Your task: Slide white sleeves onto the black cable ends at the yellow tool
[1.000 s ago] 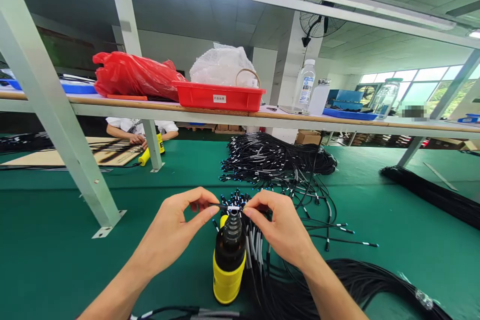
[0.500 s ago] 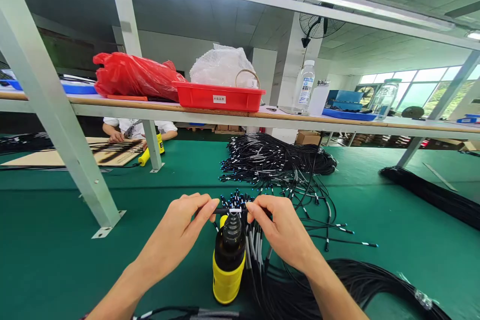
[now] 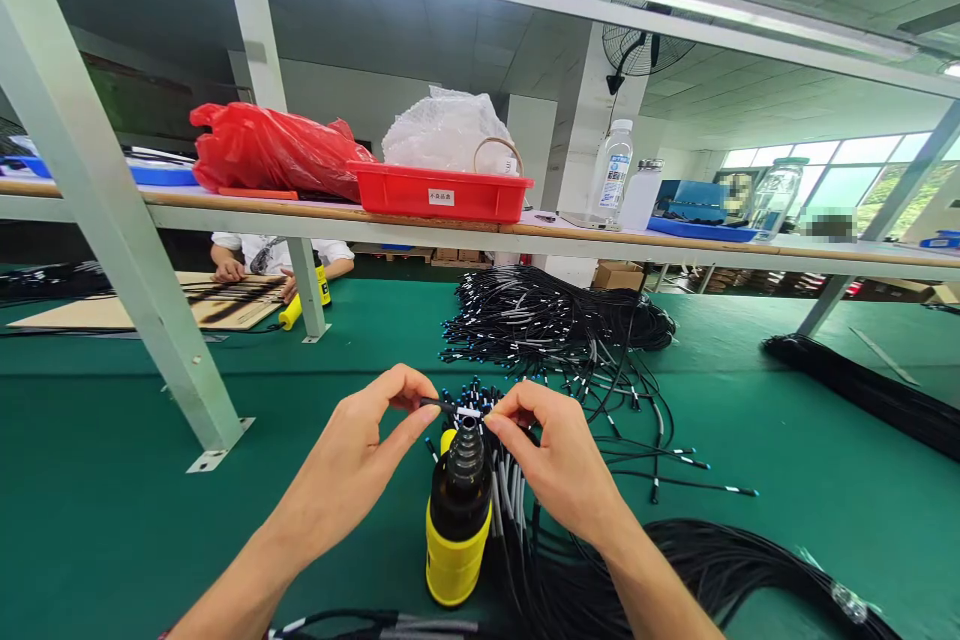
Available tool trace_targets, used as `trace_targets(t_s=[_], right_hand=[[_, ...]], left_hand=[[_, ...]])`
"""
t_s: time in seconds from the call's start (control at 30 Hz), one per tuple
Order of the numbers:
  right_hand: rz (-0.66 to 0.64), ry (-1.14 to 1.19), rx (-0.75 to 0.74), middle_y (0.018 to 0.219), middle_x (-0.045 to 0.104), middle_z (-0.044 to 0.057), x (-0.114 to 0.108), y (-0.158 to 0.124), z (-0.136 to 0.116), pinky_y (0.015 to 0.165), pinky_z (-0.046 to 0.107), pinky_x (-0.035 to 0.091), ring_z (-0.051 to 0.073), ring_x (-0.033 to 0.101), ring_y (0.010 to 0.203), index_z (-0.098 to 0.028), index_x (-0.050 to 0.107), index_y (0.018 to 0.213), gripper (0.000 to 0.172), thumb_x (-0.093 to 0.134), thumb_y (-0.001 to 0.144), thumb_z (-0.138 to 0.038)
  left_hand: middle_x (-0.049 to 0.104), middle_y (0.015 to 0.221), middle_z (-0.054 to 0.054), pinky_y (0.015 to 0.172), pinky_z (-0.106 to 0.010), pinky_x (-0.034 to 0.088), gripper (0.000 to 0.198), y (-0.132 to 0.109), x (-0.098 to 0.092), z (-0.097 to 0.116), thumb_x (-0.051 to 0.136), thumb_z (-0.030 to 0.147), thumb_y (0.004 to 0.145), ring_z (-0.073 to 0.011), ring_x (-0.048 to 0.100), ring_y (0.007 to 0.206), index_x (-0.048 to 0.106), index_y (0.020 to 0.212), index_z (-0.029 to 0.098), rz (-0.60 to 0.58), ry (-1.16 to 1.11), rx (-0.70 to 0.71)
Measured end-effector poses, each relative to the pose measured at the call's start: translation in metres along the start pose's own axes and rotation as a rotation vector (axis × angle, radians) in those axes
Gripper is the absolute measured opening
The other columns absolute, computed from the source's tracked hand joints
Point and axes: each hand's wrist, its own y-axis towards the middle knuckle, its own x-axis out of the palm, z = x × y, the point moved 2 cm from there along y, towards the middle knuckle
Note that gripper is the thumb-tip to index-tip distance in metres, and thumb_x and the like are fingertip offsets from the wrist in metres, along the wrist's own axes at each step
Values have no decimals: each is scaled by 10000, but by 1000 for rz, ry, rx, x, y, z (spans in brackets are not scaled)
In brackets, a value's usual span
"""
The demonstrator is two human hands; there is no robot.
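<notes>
Between my two hands a thin black cable with a white sleeve (image 3: pixel 469 412) is stretched roughly level. My left hand (image 3: pixel 382 420) pinches its left part between thumb and fingers. My right hand (image 3: pixel 551 440) pinches it just right of the white sleeve. Directly below the sleeve is the coiled nozzle of a yellow and black heat gun (image 3: pixel 459 540), which stands upright on the bench with its nozzle pointing up. Behind it lie many black cable ends with blue tips (image 3: pixel 476 392), partly hidden by my hands.
A large pile of black cables (image 3: pixel 525 310) lies at the back, and a thick bundle (image 3: pixel 697 560) curves at the front right. Another bundle (image 3: pixel 862 385) is at far right. A shelf (image 3: pixel 420 232) carrying a red tray (image 3: pixel 442 192) spans above. Across the bench, a person's hands (image 3: pixel 229 268) work at a board.
Both hands have risen slightly with the cable, and the right hand has shifted a little left. The cable now tilts slightly, its left end higher. The heat gun stays in place.
</notes>
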Motion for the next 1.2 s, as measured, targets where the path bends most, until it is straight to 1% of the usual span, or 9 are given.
trace_targets(t_s=[0.17, 0.3, 0.57, 0.67, 0.77, 0.87, 0.93, 1.07, 1.2], right_hand=[[-47, -69, -14, 623, 596, -28, 2, -2, -1, 577, 233, 327, 111, 492, 582, -186, 606, 656, 362, 460, 970, -292], [-56, -89, -28, 600, 552, -36, 4, -3, -1, 576, 235, 307, 108, 455, 568, -189, 547, 628, 396, 418, 989, -290], [35, 30, -37, 709, 526, -18, 10, -5, 1, 606, 230, 354, 126, 472, 662, -194, 485, 714, 212, 482, 925, -202], [52, 31, -43, 694, 529, -19, 10, -5, 1, 599, 239, 361, 128, 482, 650, -193, 497, 703, 226, 486, 927, -222], [110, 24, 6, 703, 584, -4, 7, -1, 17, 621, 254, 400, 143, 529, 667, -188, 577, 736, 254, 482, 940, -305], [283, 54, 74, 1060, 664, 95, 5, -4, 61, 862, 342, 463, 213, 605, 979, -165, 630, 1068, 328, 460, 934, -413], [395, 117, 227, 1274, 581, 158, 10, -17, 102, 963, 397, 449, 257, 568, 1145, -145, 552, 1238, 523, 470, 889, -525], [422, 239, 495, 1307, 569, 180, 31, -62, 167, 971, 422, 469, 300, 550, 1202, -154, 530, 1272, 691, 564, 773, -632], [329, 271, 558, 1192, 642, 178, 47, -95, 180, 931, 467, 487, 322, 588, 1139, -163, 581, 1185, 641, 658, 708, -586]], left_hand=[[517, 639, 43, 628, -265, 349, 401, -1, 1, -1, 342, 467, 967, -151, 468, 636, 478, 682, 220, -3, 168, -3], [466, 595, 41, 606, -277, 324, 451, 0, 2, -1, 300, 472, 973, -152, 430, 599, 404, 615, 218, 11, 220, 0], [602, 885, 18, 737, -271, 404, 238, -3, 4, -4, 443, 451, 933, -177, 550, 838, 542, 889, 239, 12, 69, -15], [608, 932, 6, 786, -281, 414, 213, -3, 3, -2, 448, 427, 932, -186, 558, 898, 546, 932, 239, 27, 29, -8], [615, 961, -6, 807, -284, 429, 230, -3, -1, -6, 442, 437, 934, -189, 560, 935, 537, 1007, 240, 97, -12, -48], [628, 984, -24, 829, -299, 439, 250, -11, -4, -28, 432, 447, 931, -197, 564, 959, 531, 1012, 233, 126, 46, -114], [638, 1005, -34, 858, -314, 436, 231, -23, 0, -54, 395, 415, 940, -200, 572, 975, 527, 978, 230, 25, 159, -164], [667, 978, -17, 844, -306, 436, 135, -69, 20, -120, 458, 211, 840, -197, 604, 958, 552, 932, 238, -245, 333, -312], [693, 872, 3, 780, -305, 426, 299, -114, 42, -167, 491, 62, 625, -214, 631, 876, 608, 839, 235, -449, 459, -458]])
